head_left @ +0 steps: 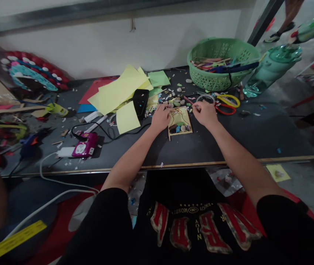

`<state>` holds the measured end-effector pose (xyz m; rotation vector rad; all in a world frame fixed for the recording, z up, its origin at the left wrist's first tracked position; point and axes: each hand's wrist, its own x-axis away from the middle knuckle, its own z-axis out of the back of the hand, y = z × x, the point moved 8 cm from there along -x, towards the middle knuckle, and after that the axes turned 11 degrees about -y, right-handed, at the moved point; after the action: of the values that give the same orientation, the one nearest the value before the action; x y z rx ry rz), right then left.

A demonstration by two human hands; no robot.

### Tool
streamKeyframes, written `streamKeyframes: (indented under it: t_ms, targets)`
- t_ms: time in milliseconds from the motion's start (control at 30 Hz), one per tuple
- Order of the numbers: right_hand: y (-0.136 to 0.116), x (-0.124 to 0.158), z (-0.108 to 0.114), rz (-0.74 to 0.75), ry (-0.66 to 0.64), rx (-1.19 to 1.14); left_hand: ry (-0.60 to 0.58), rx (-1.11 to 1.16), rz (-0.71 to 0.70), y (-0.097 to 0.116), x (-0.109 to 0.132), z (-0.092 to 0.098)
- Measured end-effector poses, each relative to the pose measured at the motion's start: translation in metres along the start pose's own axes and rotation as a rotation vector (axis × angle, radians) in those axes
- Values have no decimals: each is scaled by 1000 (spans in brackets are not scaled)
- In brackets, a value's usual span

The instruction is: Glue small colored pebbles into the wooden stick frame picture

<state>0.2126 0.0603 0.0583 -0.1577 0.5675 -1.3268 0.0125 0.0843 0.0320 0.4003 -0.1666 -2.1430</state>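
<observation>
A small yellow craft frame (179,120) edged with wooden sticks lies on the dark table (228,143), with small coloured stones along its near edge. My left hand (161,117) rests against the frame's left side, fingers curled on it. My right hand (205,112) sits just right of the frame's far corner, fingers pinched together on something too small to make out. Loose pebbles (176,99) and paper scraps lie just beyond the frame.
A green basket (220,64) of sticks and tools stands at the back right beside a green water bottle (270,68). Scissors (225,103) lie right of my hand. Yellow paper sheets (120,92), a black case (140,101) and a magenta glue gun (85,145) lie left.
</observation>
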Motion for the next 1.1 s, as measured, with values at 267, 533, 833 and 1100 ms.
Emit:
streamKeyframes:
  t_ms: [267, 533, 833, 1100]
  targets:
    - [5, -1, 7, -46, 27, -30, 30, 10, -15, 0, 0, 1]
    - [10, 0, 8, -75, 26, 94, 25, 1, 24, 2, 1, 5]
    - [15, 8, 11, -126, 50, 250, 28, 29, 29, -3, 0, 4]
    - [13, 4, 23, -140, 188, -15, 143, 57, 70, 8, 8, 19]
